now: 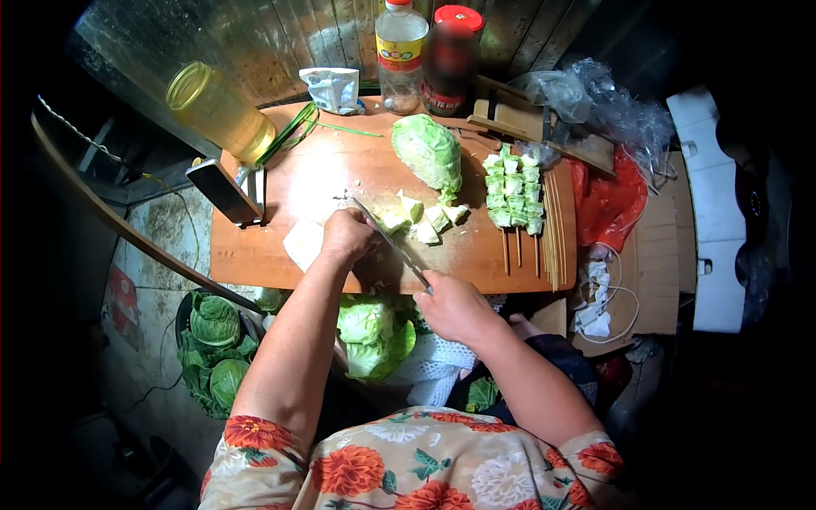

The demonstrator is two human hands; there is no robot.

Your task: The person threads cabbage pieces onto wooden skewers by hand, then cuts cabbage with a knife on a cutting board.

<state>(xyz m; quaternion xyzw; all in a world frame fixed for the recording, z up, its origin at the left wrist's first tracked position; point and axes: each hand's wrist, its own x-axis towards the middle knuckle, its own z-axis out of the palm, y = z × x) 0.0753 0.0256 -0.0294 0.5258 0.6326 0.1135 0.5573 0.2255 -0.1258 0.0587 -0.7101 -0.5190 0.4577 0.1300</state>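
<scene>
My right hand [455,304] is closed round the handle of a knife [393,246], whose blade points up and left across the wooden board [280,263]. Beside the blade, my left hand [347,235] has its fingers curled down on the board; what they hold, if anything, is hidden. Cut pale green cabbage pieces [432,219] lie just right of the blade. Behind them rests a larger piece of cabbage [427,155]. On the right, three skewers with cabbage [513,189] lie side by side, next to several bare sticks [555,234].
A phone [224,191] leans on a stand at the left, near a jar of yellowish liquid [223,115]. Bottles [400,64] and a white packet [331,89] line the back. Cabbages [214,321] fill a container at lower left; a red bag [610,200] is at right.
</scene>
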